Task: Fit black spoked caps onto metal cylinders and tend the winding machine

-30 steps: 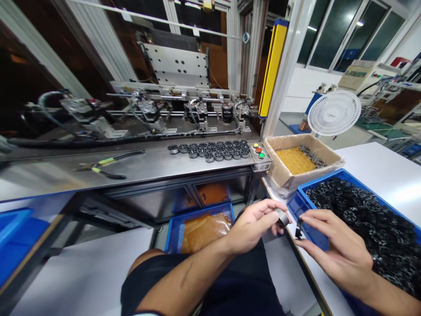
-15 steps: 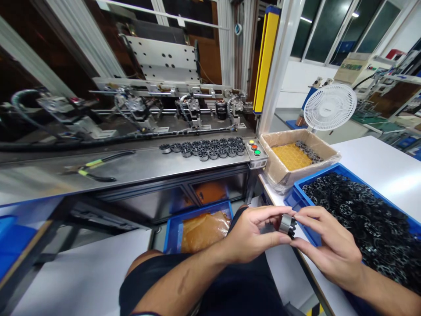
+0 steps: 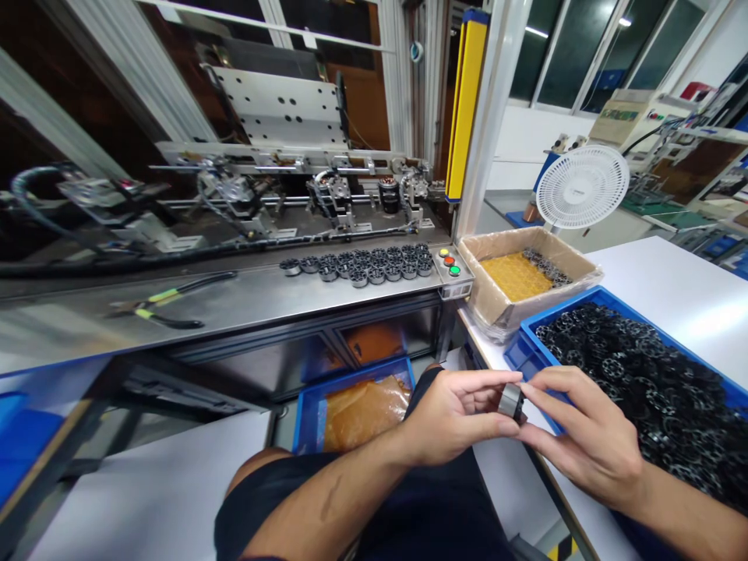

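My left hand (image 3: 461,413) and my right hand (image 3: 578,436) meet in front of me over my lap. Between their fingertips sits a small round metal core (image 3: 510,400) with a black plastic piece pressed against its right side. Both hands pinch it. Just right of my hands stands a blue bin (image 3: 526,351) heaped with black plastic ring parts (image 3: 643,374).
A cardboard box (image 3: 485,296) lined with yellow paper holds several cores behind the bin. Rows of assembled cores (image 3: 362,266) stand on the steel bench (image 3: 245,300) beside three coloured buttons (image 3: 448,262). Pliers (image 3: 160,304) lie at left. A white fan (image 3: 581,187) stands at the back right.
One second ago the metal core in my left hand and the black piece in my right were apart. Now they are pressed together, held by both hands.
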### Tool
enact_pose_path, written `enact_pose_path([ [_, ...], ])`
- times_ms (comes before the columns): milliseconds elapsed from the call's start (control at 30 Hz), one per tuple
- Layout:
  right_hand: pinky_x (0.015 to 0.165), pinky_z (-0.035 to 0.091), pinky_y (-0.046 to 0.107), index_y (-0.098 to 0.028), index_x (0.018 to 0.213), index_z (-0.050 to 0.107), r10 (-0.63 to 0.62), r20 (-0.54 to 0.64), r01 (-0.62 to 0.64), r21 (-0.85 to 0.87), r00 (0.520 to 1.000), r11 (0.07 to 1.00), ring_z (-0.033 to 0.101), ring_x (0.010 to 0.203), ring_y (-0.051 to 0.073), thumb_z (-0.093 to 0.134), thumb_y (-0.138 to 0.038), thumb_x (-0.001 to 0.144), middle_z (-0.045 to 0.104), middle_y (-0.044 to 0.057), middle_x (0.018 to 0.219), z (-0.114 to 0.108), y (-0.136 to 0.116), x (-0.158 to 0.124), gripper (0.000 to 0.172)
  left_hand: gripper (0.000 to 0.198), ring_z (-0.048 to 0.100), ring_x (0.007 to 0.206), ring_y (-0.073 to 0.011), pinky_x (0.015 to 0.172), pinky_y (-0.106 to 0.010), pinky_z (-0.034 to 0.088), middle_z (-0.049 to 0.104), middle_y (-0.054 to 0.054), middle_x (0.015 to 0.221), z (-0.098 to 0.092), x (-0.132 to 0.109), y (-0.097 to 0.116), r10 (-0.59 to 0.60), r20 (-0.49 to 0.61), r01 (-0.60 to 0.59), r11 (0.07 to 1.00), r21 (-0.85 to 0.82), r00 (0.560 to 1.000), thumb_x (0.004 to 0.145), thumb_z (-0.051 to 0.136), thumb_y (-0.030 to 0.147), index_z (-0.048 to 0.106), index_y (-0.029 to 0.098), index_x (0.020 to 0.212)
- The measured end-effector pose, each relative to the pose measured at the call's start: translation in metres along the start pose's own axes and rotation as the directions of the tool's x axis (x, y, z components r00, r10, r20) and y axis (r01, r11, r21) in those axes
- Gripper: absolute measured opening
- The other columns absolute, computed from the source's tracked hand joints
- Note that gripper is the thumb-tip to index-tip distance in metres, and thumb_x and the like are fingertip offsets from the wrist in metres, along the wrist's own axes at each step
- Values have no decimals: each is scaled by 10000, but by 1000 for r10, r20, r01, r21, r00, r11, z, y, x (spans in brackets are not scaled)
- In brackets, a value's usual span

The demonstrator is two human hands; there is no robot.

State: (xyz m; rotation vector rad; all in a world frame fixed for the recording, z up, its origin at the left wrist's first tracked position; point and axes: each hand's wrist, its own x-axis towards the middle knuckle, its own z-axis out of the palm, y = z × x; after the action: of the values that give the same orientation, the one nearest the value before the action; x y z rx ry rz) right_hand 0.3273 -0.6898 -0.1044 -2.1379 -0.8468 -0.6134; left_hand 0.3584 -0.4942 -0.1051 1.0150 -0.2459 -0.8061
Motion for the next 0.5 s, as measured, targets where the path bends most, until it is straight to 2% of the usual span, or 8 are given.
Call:
enact_pose_path([
  [133,802,479,374,2,1038,561,-122,-16,120,-105,992,987,503,1002,210,754,-42,682,537,155,995,-2,-1,6,408,627,556,1063,-152,955,-257,433,555,-203,1194,5,-1,-5,21,36,-25,992,124,999,899,608,284,396,-40,1392],
  [200,804,481,360,-16,1030,574,-100,-17,98,-95,995,991,519,979,196,780,-93,672,548,151,997,-11,13,12,421,556,533,1085,-161,987,-284,412,542,-193,1203,3,-1,-5,71,20,-73,958,276,997,941,543,310,439,-26,1372],
  [233,829,487,348,-42,1059,582,-42,-16,40,-114,999,993,535,983,185,785,-150,688,560,142,1021,-17,26,13,436,498,520,1099,-151,1003,-280,403,534,-177,1209,0,-1,-4,130,12,-124,914,386,991,956,515,292,472,-5,1353],
  [300,891,484,309,-98,1098,594,97,-80,-116,-286,992,951,570,983,151,721,-182,779,595,93,1047,-29,65,3,354,402,509,1107,-135,1002,-258,402,526,-142,1175,-8,-2,-1,285,20,-232,736,636,958,961,496,251,539,37,1298],
  [333,934,486,308,-98,1116,590,155,-42,-157,-459,987,874,574,997,150,659,-240,846,596,76,1068,-34,87,-9,312,378,537,1055,-127,957,-241,428,541,-128,1122,-12,-2,1,315,8,-226,661,716,949,958,498,251,566,47,1269],
  [367,924,495,344,-76,1127,606,206,13,-160,-585,978,795,579,987,189,600,-273,886,589,95,1094,-36,111,-24,311,375,576,955,-118,872,-224,461,566,-113,1040,-15,-2,4,314,-33,-187,642,744,949,952,508,268,586,50,1245],
  [433,793,524,409,23,1160,632,294,201,-65,-717,934,694,602,891,281,543,-133,844,575,202,1051,-34,153,-61,364,417,597,755,-96,707,-205,481,599,-105,948,-21,-3,8,208,-166,-62,782,620,964,943,513,302,572,26,1249],
  [500,662,516,405,-22,1200,660,348,276,11,-797,896,603,619,794,316,462,44,699,535,293,1122,-27,184,-94,544,441,588,805,-100,737,-208,481,601,-138,1021,-25,-3,11,117,-231,-18,921,390,966,911,545,276,533,-6,1249],
])
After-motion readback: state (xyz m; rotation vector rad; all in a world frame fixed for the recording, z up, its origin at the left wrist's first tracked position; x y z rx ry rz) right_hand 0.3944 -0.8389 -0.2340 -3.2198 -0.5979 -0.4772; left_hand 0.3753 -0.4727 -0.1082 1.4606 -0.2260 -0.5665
